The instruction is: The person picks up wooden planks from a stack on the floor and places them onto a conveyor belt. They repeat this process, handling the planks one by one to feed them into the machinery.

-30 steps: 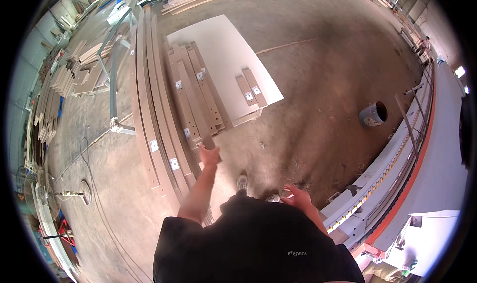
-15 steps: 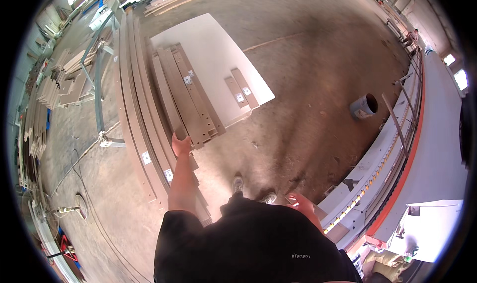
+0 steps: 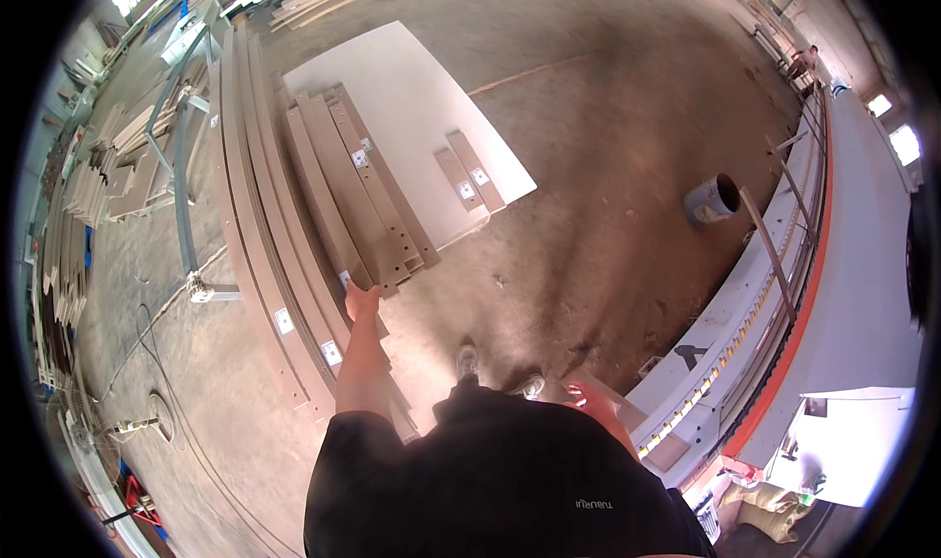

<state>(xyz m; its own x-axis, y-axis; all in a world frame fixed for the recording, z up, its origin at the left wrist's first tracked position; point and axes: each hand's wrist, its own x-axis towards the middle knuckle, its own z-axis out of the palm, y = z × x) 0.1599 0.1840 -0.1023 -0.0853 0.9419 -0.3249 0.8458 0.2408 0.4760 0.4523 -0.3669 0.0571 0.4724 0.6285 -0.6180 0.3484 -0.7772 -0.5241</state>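
My left hand (image 3: 363, 301) is closed around the near end of a long brown board (image 3: 316, 200), beside a small white label. This board lies in a row with other brown boards, some with drilled holes (image 3: 400, 244) at their near ends. My right hand (image 3: 594, 403) is low by my right side, its fingers bent and apart, with nothing plainly in it. Close to it is a brown panel (image 3: 619, 399) next to the machine; whether the fingers touch it is hidden. Two short labelled boards (image 3: 474, 171) rest on a white sheet (image 3: 431, 92).
Longer brown boards (image 3: 257, 195) lie to the left beside a metal frame (image 3: 183, 185). A bucket (image 3: 713, 198) stands on the floor to the right. The long machine with an orange edge (image 3: 818, 264) borders the right side. A person (image 3: 804, 63) is far off. A cable (image 3: 186, 450) crosses the floor.
My left hand has shifted slightly on the near end of the board, and a white label now shows beside it. The view has moved slightly; my right hand stays low at my side.
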